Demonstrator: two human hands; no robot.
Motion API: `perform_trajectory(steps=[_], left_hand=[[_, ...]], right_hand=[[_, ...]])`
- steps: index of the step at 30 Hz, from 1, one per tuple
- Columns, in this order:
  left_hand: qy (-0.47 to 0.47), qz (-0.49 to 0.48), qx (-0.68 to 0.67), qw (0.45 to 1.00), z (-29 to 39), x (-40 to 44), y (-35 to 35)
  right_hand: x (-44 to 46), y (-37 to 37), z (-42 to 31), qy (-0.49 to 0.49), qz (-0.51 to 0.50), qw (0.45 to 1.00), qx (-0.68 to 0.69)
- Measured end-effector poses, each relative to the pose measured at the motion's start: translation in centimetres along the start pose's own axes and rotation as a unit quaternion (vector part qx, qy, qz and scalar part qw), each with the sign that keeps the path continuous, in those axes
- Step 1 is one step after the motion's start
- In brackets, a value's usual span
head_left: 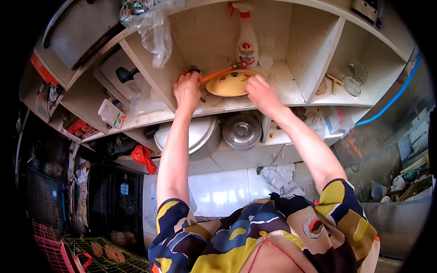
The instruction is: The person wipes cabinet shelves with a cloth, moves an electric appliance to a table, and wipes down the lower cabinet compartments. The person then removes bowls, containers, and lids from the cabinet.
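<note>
A yellow oval dish [226, 87] with a dark rim and a fruit-like pattern lies in the middle compartment of the shelf. My right hand [264, 94] is closed at its right edge, fingers bent over the rim. To the left, my left hand [186, 91] is closed at the near end of a thin orange-handled tool [217, 73]. The tool slants up behind the dish; its far end is hard to make out. Something dark shows by my left fingertips. Right behind the dish stands a white spray bottle [247, 43] with a red nozzle.
A small white cap [266, 61] lies beside the bottle. Below are a large lidded pot [189, 136] and a steel lidded pot [242, 131]. A plastic bag [155, 38] hangs at upper left. Glassware [353, 85] sits in the right compartment. Upright dividers flank the middle one.
</note>
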State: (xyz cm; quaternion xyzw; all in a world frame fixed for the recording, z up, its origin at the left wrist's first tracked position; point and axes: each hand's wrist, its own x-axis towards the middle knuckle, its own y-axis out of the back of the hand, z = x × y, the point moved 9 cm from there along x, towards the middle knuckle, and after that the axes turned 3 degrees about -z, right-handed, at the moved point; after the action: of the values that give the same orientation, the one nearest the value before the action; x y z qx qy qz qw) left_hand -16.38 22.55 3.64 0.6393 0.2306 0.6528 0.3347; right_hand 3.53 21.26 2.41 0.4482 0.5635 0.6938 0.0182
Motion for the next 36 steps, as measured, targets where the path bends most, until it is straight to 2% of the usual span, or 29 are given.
perform_trajectory(steps=[2, 5, 6, 8, 9, 10, 12, 13, 14, 16, 17, 20, 21, 22, 24, 26, 29, 33, 36], left_hand=[[-0.002, 0.008, 0.000, 1.000, 0.1, -0.1, 0.1], [0.002, 0.011, 0.004, 1.000, 0.3, 0.2, 0.3], [0.011, -0.003, 0.007, 1.000, 0.2, 0.1, 0.1], [-0.001, 0.006, 0.015, 1.000, 0.3, -0.1, -0.2], [-0.010, 0.014, 0.026, 1.000, 0.5, -0.3, -0.3], [-0.016, 0.014, 0.020, 1.000, 0.7, -0.6, -0.5], [-0.008, -0.006, 0.038, 0.999, 0.8, -1.4, -1.1], [-0.012, -0.002, 0.030, 0.999, 0.8, -1.9, -1.3], [-0.020, -0.003, 0.025, 0.999, 0.9, -2.4, -1.6], [0.001, -0.024, 0.042, 0.999, 0.1, -3.5, -2.9], [-0.011, -0.018, 0.031, 0.999, 0.1, -4.1, -3.4], [-0.026, -0.030, 0.028, 0.999, 0.0, -5.0, -4.4], [-0.042, -0.006, -0.028, 0.999, 0.2, -5.1, -3.6], [-0.028, -0.014, -0.043, 0.999, 0.6, -5.0, -2.8], [-0.026, 0.030, -0.080, 0.996, 1.4, -5.1, -0.5], [-0.028, 0.042, -0.079, 0.996, 1.9, -6.0, 0.5], [0.014, 0.068, -0.128, 0.989, 3.6, -8.1, 1.2], [-0.004, 0.002, -0.228, 0.974, 8.1, -13.0, -2.4], [0.017, -0.095, -0.291, 0.952, 11.7, -17.6, -6.6]], right_hand=[[-0.4, 1.1, 0.8, 0.021, 0.000, 1.000, -0.006], [-1.6, 5.4, 1.9, 0.029, 0.111, 0.993, 0.041], [-1.9, 6.5, 2.3, 0.028, 0.111, 0.993, 0.038], [-3.2, 9.2, 4.3, -0.031, 0.177, 0.977, 0.113], [-4.2, 8.9, 6.3, -0.115, 0.178, 0.957, 0.196], [-5.0, 9.1, 6.9, -0.120, 0.180, 0.958, 0.190], [-7.3, 8.1, 10.3, -0.228, 0.176, 0.881, 0.375], [-8.3, 7.7, 10.7, -0.272, 0.152, 0.820, 0.480], [-9.1, 8.1, 11.1, -0.277, 0.158, 0.820, 0.475], [-11.1, 7.3, 11.9, -0.307, 0.161, 0.732, 0.587], [-12.0, 7.1, 11.9, -0.306, 0.163, 0.710, 0.613], [-15.7, 6.8, 12.3, -0.361, 0.139, 0.690, 0.612], [-17.3, 6.6, 12.7, -0.358, 0.138, 0.690, 0.613], [-18.9, 6.7, 13.0, -0.366, 0.137, 0.686, 0.614], [-21.9, 7.2, 12.8, -0.373, 0.127, 0.667, 0.632], [-25.7, 7.6, 12.9, -0.425, 0.151, 0.656, 0.606], [-32.1, 6.6, 13.5, -0.453, 0.150, 0.639, 0.603], [-38.5, 4.7, 12.9, -0.551, 0.165, 0.569, 0.588], [-43.4, 3.4, 12.3, -0.615, 0.192, 0.532, 0.550]])
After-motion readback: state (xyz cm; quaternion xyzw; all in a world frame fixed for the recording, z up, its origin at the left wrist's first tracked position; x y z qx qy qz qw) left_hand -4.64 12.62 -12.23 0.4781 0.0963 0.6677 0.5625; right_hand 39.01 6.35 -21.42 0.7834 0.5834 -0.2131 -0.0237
